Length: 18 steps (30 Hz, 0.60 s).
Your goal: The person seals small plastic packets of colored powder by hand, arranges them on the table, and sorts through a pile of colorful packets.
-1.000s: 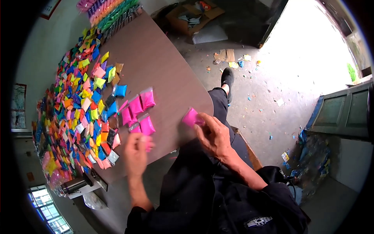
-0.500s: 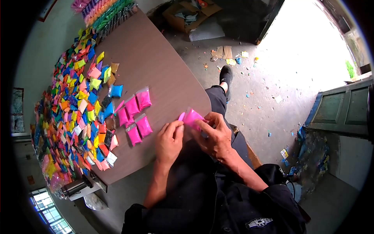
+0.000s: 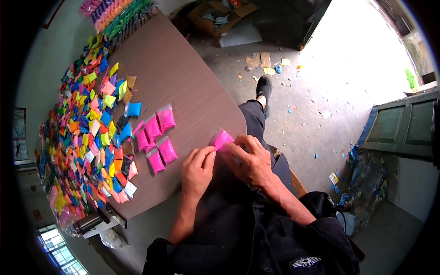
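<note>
Between my hands, at the table's near edge, is a small clear bag of pink material (image 3: 221, 139). My right hand (image 3: 250, 160) is closed on its right side. My left hand (image 3: 198, 170) is pinched at the bag's lower left corner, on something small that I cannot make out. Several more pink bags (image 3: 166, 118) lie on the brown table (image 3: 183, 73) left of my hands, with a thin pink strip (image 3: 138, 128) beside them. A blue bag (image 3: 134, 109) lies just above this group.
A large heap of multicoloured bags (image 3: 94, 126) covers the table's left side. Bundled coloured packs (image 3: 121, 16) stand at the far end. A dark cylinder (image 3: 89, 222) is at the lower left. An open cardboard box (image 3: 220, 18) and scraps lie on the floor.
My left hand has moved from the group of pink bags to the bag in my right hand. The pink strip seen at my left fingertips half a second ago is now hard to make out.
</note>
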Motion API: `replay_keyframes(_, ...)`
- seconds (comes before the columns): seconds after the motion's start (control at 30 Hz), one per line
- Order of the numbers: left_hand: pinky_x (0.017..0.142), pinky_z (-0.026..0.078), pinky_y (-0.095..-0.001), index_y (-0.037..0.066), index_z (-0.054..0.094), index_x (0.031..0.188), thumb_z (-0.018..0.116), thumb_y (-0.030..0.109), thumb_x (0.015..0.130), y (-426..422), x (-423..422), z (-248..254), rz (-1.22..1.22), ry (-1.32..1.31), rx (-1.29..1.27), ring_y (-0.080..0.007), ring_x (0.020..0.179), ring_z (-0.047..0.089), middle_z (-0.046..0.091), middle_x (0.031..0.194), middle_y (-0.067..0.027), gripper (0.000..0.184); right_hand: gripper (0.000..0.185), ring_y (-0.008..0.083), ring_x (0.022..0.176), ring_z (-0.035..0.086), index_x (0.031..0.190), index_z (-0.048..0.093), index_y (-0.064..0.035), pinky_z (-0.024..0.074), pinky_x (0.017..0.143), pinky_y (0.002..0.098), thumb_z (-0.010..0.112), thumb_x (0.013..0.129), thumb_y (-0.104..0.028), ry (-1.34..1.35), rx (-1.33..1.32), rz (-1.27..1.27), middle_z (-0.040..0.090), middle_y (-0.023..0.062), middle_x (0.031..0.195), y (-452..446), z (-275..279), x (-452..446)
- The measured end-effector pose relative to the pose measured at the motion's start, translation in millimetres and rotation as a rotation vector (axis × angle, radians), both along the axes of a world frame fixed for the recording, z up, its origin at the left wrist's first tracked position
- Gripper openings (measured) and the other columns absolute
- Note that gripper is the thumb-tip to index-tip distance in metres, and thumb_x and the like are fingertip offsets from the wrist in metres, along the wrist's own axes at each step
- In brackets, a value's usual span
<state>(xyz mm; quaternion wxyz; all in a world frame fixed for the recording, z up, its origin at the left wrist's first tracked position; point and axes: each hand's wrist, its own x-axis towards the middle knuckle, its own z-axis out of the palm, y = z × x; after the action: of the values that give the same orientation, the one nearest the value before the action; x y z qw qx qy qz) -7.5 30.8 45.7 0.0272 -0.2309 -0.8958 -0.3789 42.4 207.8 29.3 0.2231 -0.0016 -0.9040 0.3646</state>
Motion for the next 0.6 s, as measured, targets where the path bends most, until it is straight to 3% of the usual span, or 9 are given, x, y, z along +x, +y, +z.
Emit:
replay_keyframes(0.03, 0.063, 0.052, -0.0377, 0.002, 0.072, 0.103, 0.07, 0.005, 0.094, 3.4, 3.5, 5.0, 0.026, 0.001, -0.035, -0.0292, 0.07, 0.065, 0.066, 0.084, -0.0137, 0.01, 0.026, 0.0206, 0.082, 0.064, 0.105, 0.072, -0.0171, 0.0535, 0.06, 0.0326, 0.081, 0.081, -0.019, -0.003, -0.037, 0.005, 0.061, 0.0043, 0.1, -1.2, -0.7, 0.2)
replay_keyframes(0.23, 0.065, 0.053, -0.044, 0.003, 0.068, 0.097, 0.069, 0.006, 0.093, -4.7, -3.8, -12.4, 0.059, 0.055, -0.051, -0.0368, 0.075, 0.066, 0.068, 0.085, -0.0151, 0.005, 0.023, 0.0218, 0.078, 0.067, 0.104, 0.072, -0.0163, 0.0537, 0.057, 0.0347, 0.081, 0.083, -0.02, -0.01, -0.101, 0.004, 0.061, 0.005, 0.099, -5.7, -5.1, -1.0)
replay_keyframes(0.4, 0.064, 0.054, -0.0438, 0.003, 0.068, 0.094, 0.068, 0.008, 0.094, -8.3, -21.1, -9.2, 0.102, 0.061, -0.109, -0.037, 0.077, 0.067, 0.069, 0.085, -0.0159, 0.005, 0.023, 0.0226, 0.076, 0.067, 0.105, 0.071, -0.0158, 0.0531, 0.056, 0.0351, 0.08, 0.084, -0.02, -0.01, -0.084, -0.008, 0.061, 0.0058, 0.097, -7.2, -6.9, -2.6)
replay_keyframes(0.6, 0.066, 0.055, -0.04, 0.003, 0.07, 0.094, 0.072, 0.01, 0.092, 3.9, -10.0, 19.1, 0.151, -0.141, 0.002, -0.0349, 0.078, 0.07, 0.073, 0.089, -0.0148, 0.007, 0.021, 0.0244, 0.076, 0.064, 0.105, 0.071, -0.0156, 0.0507, 0.056, 0.0369, 0.078, 0.085, -0.021, -0.062, -0.083, 0.0, 0.058, 0.0062, 0.091, -4.4, 0.5, -1.3)
